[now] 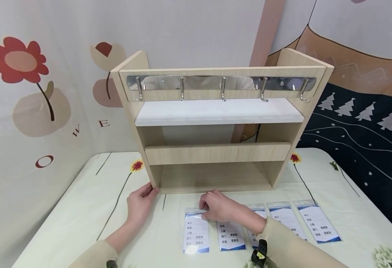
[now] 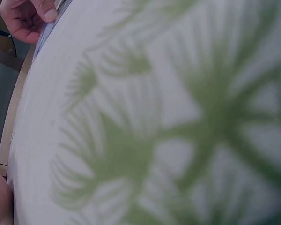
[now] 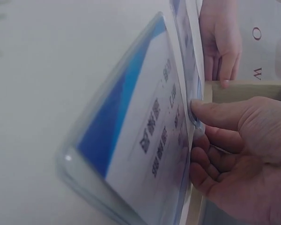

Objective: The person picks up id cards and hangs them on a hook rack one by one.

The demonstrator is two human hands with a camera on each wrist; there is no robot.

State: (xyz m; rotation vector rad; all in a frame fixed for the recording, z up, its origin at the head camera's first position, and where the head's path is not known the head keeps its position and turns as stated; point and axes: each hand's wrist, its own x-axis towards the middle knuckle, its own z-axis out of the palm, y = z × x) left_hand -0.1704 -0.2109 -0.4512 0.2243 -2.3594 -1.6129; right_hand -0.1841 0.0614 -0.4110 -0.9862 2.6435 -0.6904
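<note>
Background: cloth hangings with a red flower (image 1: pixel 16 59) on the left and white trees on dark blue on the right close the space behind the table.
Surface: a pale tablecloth (image 1: pixel 82 208) with thin flower stems covers the table.
Shelf: a wooden shelf unit (image 1: pixel 217 152) stands upright at the middle of the table, with a metal hook rail (image 1: pixel 221 83) across its top.
Badge holders: five clear card sleeves lie in a row in front of the shelf, their long axes running from the person toward the shelf.
Right hand: the right hand (image 1: pixel 217 206) pinches the top edge of the leftmost badge holder (image 1: pixel 196 232); thumb and fingers are curled on it.
Left hand: the left hand (image 1: pixel 141 203) lies flat, fingers straight, touching the lower left corner of the shelf.
Relation: the held sleeve lies just below the right hand, toward the person, and right of the left hand; the right hand is the nearer one.
</note>
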